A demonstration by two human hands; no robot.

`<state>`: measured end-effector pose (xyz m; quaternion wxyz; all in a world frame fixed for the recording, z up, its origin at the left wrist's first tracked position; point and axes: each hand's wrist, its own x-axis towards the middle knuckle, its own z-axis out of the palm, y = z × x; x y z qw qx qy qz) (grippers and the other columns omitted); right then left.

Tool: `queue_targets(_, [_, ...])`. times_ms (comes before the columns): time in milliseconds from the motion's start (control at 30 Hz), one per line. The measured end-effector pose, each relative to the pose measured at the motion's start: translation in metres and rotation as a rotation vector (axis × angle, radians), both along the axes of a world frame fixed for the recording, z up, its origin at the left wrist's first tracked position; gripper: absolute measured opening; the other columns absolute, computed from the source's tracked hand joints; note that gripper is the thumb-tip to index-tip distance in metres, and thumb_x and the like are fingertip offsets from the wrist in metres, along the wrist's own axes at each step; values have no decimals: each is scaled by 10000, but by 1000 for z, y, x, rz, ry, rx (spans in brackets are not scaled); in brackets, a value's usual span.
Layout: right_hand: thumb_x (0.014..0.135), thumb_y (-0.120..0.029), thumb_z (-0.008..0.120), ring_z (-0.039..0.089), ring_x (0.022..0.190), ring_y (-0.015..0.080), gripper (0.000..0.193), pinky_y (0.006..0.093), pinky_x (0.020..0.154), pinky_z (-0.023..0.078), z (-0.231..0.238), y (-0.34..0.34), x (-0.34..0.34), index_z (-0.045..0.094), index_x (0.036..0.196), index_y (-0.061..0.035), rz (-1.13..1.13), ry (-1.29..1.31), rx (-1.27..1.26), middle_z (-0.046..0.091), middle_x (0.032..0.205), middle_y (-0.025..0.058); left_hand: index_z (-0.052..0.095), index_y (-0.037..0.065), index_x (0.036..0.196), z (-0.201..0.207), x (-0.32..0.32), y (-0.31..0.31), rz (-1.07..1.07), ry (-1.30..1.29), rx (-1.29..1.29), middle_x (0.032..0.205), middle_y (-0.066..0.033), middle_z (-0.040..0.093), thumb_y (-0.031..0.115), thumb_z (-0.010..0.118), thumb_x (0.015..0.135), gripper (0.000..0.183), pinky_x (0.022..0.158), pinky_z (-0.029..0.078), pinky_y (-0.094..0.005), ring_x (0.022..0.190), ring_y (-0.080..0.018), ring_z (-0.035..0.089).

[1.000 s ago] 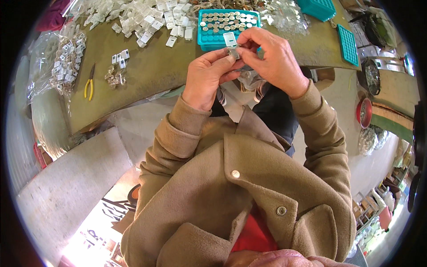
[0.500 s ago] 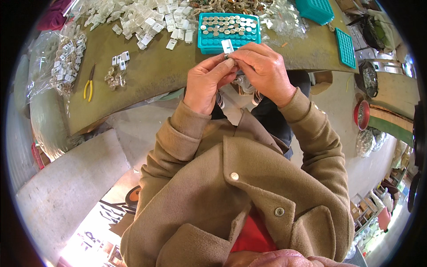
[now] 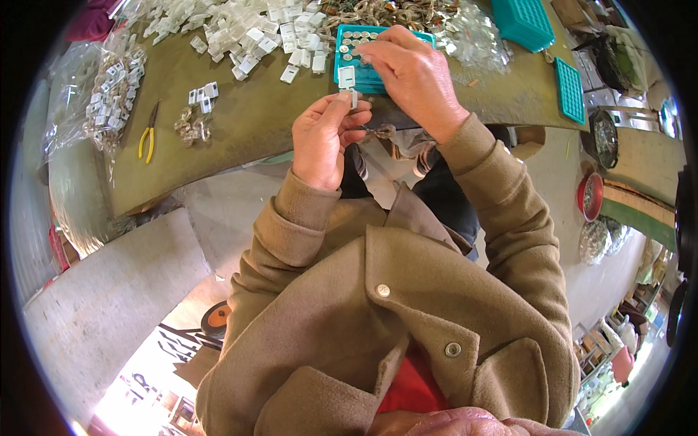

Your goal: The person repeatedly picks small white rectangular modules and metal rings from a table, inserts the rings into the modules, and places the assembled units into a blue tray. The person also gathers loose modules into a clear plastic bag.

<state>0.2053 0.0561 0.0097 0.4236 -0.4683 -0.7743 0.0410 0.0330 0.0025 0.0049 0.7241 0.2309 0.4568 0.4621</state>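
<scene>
My left hand (image 3: 320, 142) pinches a small white plastic case (image 3: 347, 78) with its lid flipped up. A thin clear-sheathed cable (image 3: 383, 131) hangs just right of those fingers. Over the teal tray (image 3: 374, 86) is my right hand (image 3: 411, 69), thumb and fingertips drawn together among the round silver button cells (image 3: 355, 35). Whatever lies between these fingertips is too small to make out. The hand hides much of the tray's right side.
White plastic cases (image 3: 251, 43) lie heaped at the back. Yellow-handled pliers (image 3: 147, 142) and a small cable bundle (image 3: 192, 127) lie to the left, near a bag of cased cables (image 3: 116, 91). Stacked teal trays (image 3: 522, 25) and a single tray (image 3: 569, 89) are at the right.
My right hand has left the white case and moved up to the button cells in the tray. My left hand has drawn slightly left and down, still holding the case.
</scene>
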Motion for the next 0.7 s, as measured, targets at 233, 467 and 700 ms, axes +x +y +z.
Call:
queue_targets(233, [808, -47, 641, 610, 818, 304, 125, 417, 734, 481, -5, -1, -5, 659, 921, -96, 21, -183, 74, 604, 869, 76, 647, 9, 1086, -3, -7, -2, -10, 1, -20, 1015, -103, 722, 195, 616, 987, 213, 672, 563, -220, 871, -119, 703])
queue_targets(467, [853, -3, 649, 638, 828, 288, 129, 365, 739, 514, 14, -24, -5, 644, 973, -50, 138, 324, -271, 645, 889, 94, 626, -21, 1177, 1, -7, -3, -49, -98, 28, 1068, -106, 708, 116, 611, 981, 239, 774, 585, -232, 927, -136, 699])
queue_targets(700, [831, -24, 678, 616, 786, 276, 115, 365, 729, 489, 7, -46, -10, 635, 930, -66, 82, 137, -27, 646, 858, 65, 631, -21, 1182, 5, 0, -10, -90, -85, 29, 1050, -95, 705, 104, 639, 964, 251, 804, 586, -232, 938, -135, 697])
